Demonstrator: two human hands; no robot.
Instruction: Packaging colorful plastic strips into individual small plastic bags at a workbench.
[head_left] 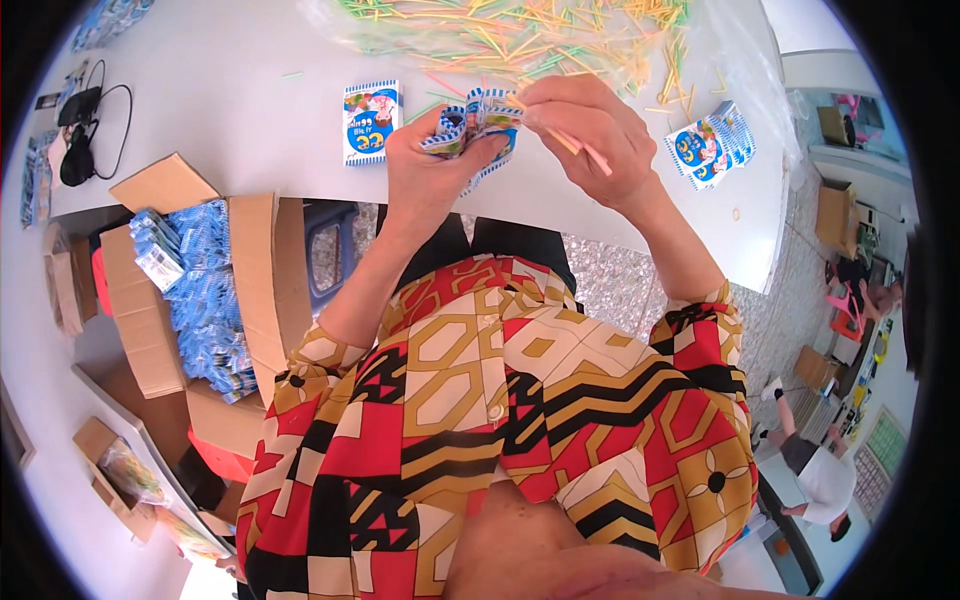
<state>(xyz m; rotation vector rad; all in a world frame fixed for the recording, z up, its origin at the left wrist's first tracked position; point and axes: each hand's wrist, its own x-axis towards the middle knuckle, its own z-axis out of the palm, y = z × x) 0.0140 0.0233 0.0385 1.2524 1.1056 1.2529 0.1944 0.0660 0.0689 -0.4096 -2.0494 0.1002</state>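
Observation:
My left hand (428, 175) is closed round a small blue-and-white printed packet (500, 122) with a striped edge, whose top looks spread apart. Close to its right side, my right hand (605, 130) pinches a few thin sticks (563, 141) in yellow and pink, tilted across the packet's opening. Whether the stick ends are inside the packet I cannot tell. Beyond both hands lies a heap of thin yellow, green and orange sticks (560, 40) on clear plastic. A flat packet (372, 122) of the same kind lies left of my left hand.
Several similar packets (712, 145) overlap at the table's right. An open cardboard box (255, 270) full of blue packets stands below the table's left edge. A black cabled device (80, 130) lies far left on the white table (240, 110). Another person (820, 475) is in the right background.

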